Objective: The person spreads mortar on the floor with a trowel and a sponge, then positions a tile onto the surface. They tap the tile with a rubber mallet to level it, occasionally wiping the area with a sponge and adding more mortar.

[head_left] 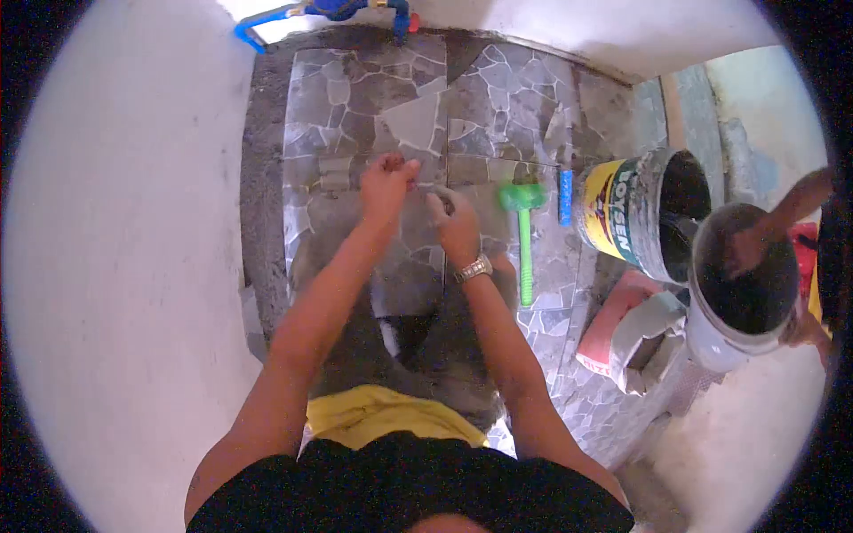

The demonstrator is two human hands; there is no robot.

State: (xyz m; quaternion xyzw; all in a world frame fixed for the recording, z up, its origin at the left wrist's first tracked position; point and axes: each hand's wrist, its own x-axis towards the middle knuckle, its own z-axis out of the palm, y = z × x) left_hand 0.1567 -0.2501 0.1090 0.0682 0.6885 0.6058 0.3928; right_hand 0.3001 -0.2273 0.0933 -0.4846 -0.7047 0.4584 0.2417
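Observation:
My left hand (384, 188) is closed over the stone-patterned floor tiles (413, 120), its fingers curled together. A small reddish spot shows at its fingertips; I cannot make out what it is. Close by on the right, my right hand (457, 226) is also closed, wearing a metal wristwatch (473, 268). Whatever its curled fingers hold, if anything, is hidden. A green mallet (525, 240) lies on the tiles to the right of my right hand. Beyond the mallet is a small blue strip-shaped object (566, 197).
At right, a paint bucket (604, 209) lies tilted beside an open red-and-white sack (635, 333). Another person's hand (755, 247) reaches into a white bucket (715, 342). Blue pipes (333, 9) are at the far wall; a white wall (133, 249) stands at left.

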